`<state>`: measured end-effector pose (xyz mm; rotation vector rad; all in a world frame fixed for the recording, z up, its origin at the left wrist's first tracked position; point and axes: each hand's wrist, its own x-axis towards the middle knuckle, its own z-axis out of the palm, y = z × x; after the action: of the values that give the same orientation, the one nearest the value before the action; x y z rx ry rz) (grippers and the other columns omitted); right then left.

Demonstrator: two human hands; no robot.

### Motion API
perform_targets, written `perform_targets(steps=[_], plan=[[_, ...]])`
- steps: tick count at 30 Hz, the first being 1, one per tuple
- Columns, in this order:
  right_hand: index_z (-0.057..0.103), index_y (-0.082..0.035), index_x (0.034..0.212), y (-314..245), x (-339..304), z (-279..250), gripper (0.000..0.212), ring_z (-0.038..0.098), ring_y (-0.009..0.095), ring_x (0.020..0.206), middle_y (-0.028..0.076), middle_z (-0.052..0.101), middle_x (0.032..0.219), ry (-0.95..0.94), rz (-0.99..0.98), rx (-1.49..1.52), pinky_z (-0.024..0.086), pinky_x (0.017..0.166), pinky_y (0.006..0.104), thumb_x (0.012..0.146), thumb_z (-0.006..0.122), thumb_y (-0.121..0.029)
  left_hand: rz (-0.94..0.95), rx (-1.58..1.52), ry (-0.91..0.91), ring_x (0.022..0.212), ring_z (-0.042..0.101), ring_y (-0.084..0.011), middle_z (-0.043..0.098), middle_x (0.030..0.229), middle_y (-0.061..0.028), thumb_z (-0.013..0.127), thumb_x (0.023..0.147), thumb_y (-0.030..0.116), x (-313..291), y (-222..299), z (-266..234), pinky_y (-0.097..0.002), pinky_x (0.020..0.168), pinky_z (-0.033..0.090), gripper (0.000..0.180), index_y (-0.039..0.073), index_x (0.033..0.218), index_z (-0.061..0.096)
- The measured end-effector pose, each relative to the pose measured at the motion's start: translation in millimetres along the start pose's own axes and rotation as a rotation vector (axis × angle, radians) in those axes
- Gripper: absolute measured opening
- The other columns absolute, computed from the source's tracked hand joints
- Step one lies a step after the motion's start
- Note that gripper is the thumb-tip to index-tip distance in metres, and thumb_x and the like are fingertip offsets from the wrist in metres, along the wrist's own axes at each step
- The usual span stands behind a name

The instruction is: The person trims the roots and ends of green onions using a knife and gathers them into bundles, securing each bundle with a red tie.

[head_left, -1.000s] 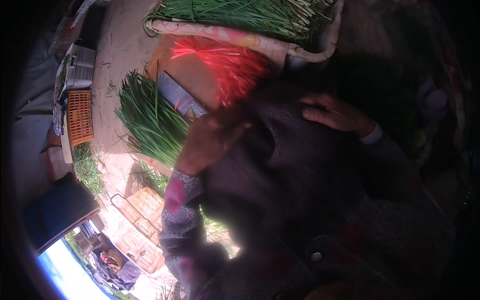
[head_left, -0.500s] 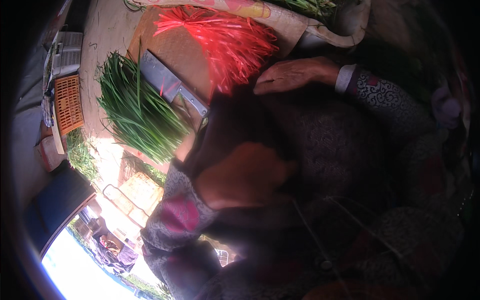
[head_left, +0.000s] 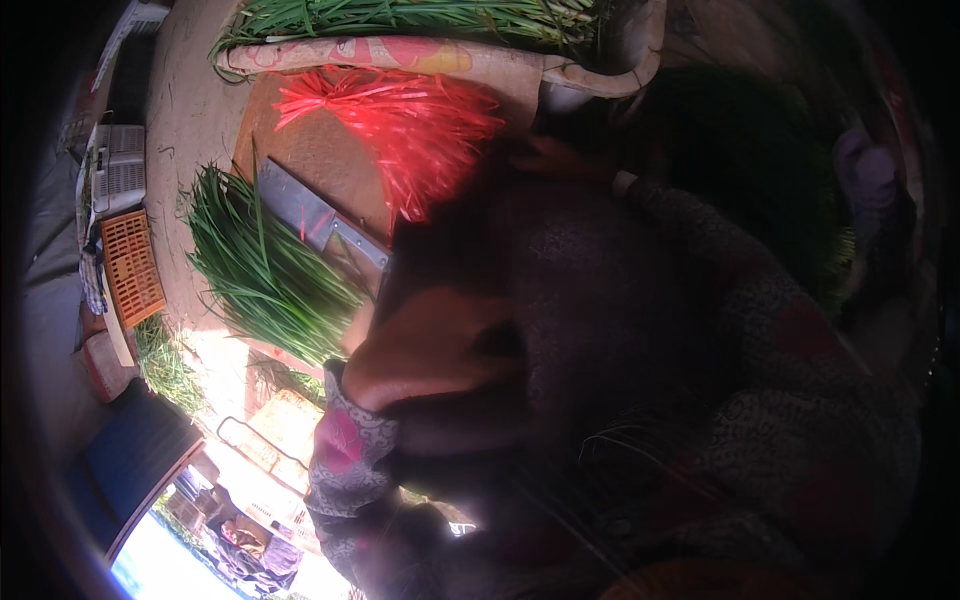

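Note:
My left hand (head_left: 430, 345) is bent in front of my body, beside the cut end of a bunch of long green chives (head_left: 270, 270). Its fingers run into dark shadow. My right hand (head_left: 555, 158) lies in deep shade just right of a bundle of red plastic ties (head_left: 400, 115); its fingers barely show. Between the chives and the ties, a cleaver (head_left: 295, 200) lies flat on a brown wooden board (head_left: 330, 150), its handle pointing toward me. Whether either hand holds anything is hidden.
Beyond the board, a padded pale rail (head_left: 400, 54) borders more green stalks (head_left: 420, 18). An orange plastic crate (head_left: 132, 263) and a grey crate (head_left: 120, 165) stand at the left. Below them sits a blue box-like thing (head_left: 130, 440).
The view has shifted, showing more stalks beyond the rail. My right hand has drawn in toward my body and into shadow. The cleaver, chives and ties lie as before.

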<state>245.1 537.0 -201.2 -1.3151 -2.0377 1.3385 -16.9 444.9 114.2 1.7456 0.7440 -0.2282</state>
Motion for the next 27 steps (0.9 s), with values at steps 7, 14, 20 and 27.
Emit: perform_targets(steps=[7,14,20,27], plan=[[0.051,-0.008,0.140,52,14,40,0.062,0.052,0.032,0.129,0.023,0.055,0.137,0.125,0.184,0.315,0.041,0.108,0.0448,0.093,0.062,-0.048,-0.103,-0.211,0.092,0.107,0.065,-0.0200,0.070,0.118,-0.0137,0.072,0.086,0.013,-2,-1,4,-0.0334,0.094,0.049,0.043,0.001,0.126,0.062],[0.046,-0.006,0.144,224,-43,142,0.058,0.051,0.030,0.131,0.023,0.052,0.140,0.573,0.275,-0.252,0.038,0.112,0.0443,0.101,0.048,-0.045,-0.394,-0.449,0.038,0.102,0.062,-0.0129,0.071,0.115,-0.0079,0.073,0.085,0.002,33,9,-8,-0.0293,0.091,0.049,0.041,-0.003,0.124,0.063],[0.046,-0.006,0.144,145,-148,121,0.058,0.050,0.030,0.131,0.023,0.051,0.141,0.380,0.305,-0.060,0.038,0.112,0.0445,0.101,0.049,-0.044,-0.489,-0.531,0.115,0.101,0.063,-0.0133,0.071,0.112,-0.0073,0.072,0.088,0.005,21,1,7,-0.0300,0.090,0.050,0.036,-0.003,0.122,0.063],[0.045,-0.007,0.145,137,-191,87,0.057,0.050,0.030,0.132,0.023,0.050,0.142,0.405,0.361,-0.030,0.038,0.112,0.0447,0.101,0.049,-0.043,-0.487,-0.436,0.301,0.077,0.061,-0.0106,0.070,0.087,-0.0048,0.070,0.093,0.017,36,16,-9,-0.0274,0.071,0.048,0.024,-0.005,0.103,0.069]])
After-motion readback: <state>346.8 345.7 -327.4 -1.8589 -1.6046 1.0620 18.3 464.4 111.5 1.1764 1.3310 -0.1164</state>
